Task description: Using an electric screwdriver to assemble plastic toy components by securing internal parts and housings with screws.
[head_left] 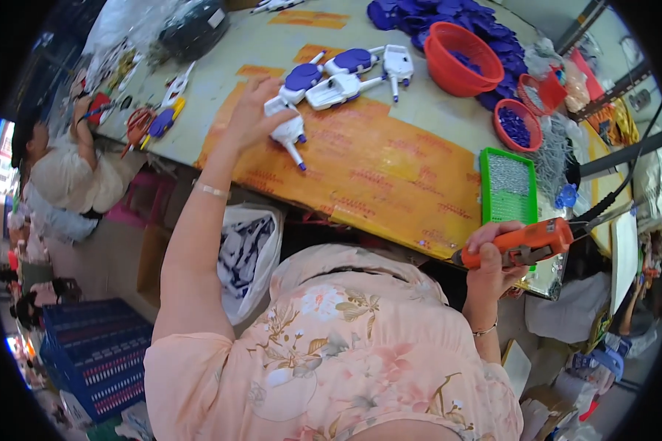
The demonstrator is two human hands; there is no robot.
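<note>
My left hand [254, 112] is closed around the edge of a small white plastic housing [287, 131] with a blue tip, at the left of the orange-taped worktop. Just beyond it lie several similar white housings [332, 91], some with round purple covers [304, 76]. In my right hand [490, 268], at the table's near right edge, is an orange electric screwdriver [531, 242], with its tip toward the left and a black cable running off to the right. My right fingers are wrapped round its body.
A green tray [485, 187] of small metal pieces sits at the right, near red baskets [449, 70] and a heap of purple discs [485, 33]. Scissors [137, 125] and a yellow-blue cutter lie at the left. Below the edge hangs a white bag [275, 257] of parts. A person sits far left.
</note>
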